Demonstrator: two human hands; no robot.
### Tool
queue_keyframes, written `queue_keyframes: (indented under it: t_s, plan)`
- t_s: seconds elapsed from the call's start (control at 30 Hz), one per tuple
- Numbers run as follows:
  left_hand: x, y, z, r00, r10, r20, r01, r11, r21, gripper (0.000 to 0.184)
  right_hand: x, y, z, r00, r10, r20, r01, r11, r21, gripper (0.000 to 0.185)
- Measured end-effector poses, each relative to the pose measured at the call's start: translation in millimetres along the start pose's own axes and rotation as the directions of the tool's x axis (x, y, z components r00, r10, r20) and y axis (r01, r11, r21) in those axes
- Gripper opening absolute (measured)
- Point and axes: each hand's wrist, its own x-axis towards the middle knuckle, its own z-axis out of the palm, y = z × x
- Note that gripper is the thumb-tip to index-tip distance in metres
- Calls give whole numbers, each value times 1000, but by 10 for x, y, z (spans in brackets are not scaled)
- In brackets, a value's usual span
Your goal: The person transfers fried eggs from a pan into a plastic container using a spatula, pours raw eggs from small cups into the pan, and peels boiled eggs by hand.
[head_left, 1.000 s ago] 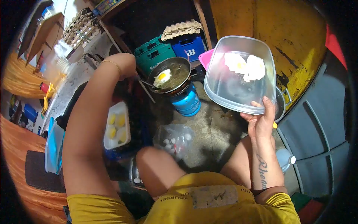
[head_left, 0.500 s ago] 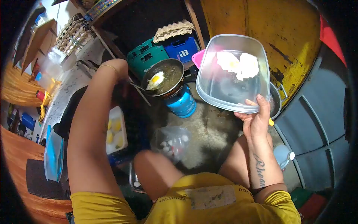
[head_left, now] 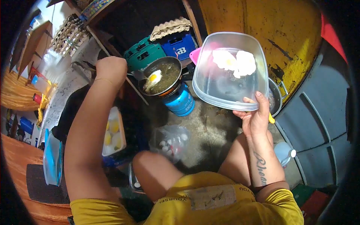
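Our left hand (head_left: 111, 70) is curled into a fist at the end of an outstretched arm, closed round the handle of a flat, dark metal turner (head_left: 139, 75), though the undersides of the fingers are hidden from us. The turner's blade is at the left edge of a round, dark frying pan (head_left: 174, 84) of bubbling oil. In it, towards the left side, lies one fried egg (head_left: 153, 77) with a bright yellow yolk and white edges. We have the pan on a burner above a squat, bright blue metal gas cylinder (head_left: 180, 102).

With our right hand (head_left: 254, 119) we grip the near right corner of a clear, rounded-square plastic container (head_left: 221, 84), palm beneath, thumb up along the rim. It is tilted towards us, with two white fried eggs (head_left: 234, 63) together at its far side.

Between our knees and the cylinder sits a clear plastic bag (head_left: 173, 139) with white, rounded pieces inside. Left of it we see a white, rectangular tray (head_left: 124, 138) of yellow, rounded pieces. Behind the pan stand a green plastic crate (head_left: 141, 55) and a blue plastic crate (head_left: 179, 46).
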Motion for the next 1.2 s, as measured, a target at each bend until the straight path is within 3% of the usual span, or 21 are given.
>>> queue_keyframes:
  t_s: [0.17,0.27,0.33,0.43,0.47,0.53,0.6,0.67,0.9,1.2]
  plan:
    - [-53,-264,166,999,3,-33,-6,996,-88,18,-13,5,16,1000,6,-4,-6,1000,0,42]
    - [-40,-373,261,994,49,95,-28,978,-207,21,-23,2,24,1000,-3,-3,3,1000,-11,43]
    - [-37,-404,265,944,174,282,-38,903,-428,25,-26,-3,25,1000,-5,1,5,1000,-13,43]
    - [-160,-273,202,925,103,365,51,920,-389,22,-53,-5,52,1000,-13,-4,12,1000,-28,44]
    - [-209,-258,281,925,101,365,54,920,-389,22,-59,-4,61,1000,-20,-13,20,999,-38,44]
    - [-315,-197,472,981,82,178,-13,933,-359,20,-47,-3,51,1000,-14,0,14,999,-36,45]
    - [-503,-105,572,978,78,192,8,911,-412,22,-26,9,10,1000,-7,8,8,999,-33,46]
    - [-713,10,688,998,35,43,-15,913,-408,25,-1,29,-34,1000,4,11,-4,1000,-29,48]
    - [-1037,369,1024,995,-77,68,102,819,-565,16,18,67,-45,999,14,-40,-17,998,-54,52]
    - [-892,501,1257,986,-158,57,162,808,-566,20,0,81,-16,999,7,-51,-10,999,-51,50]
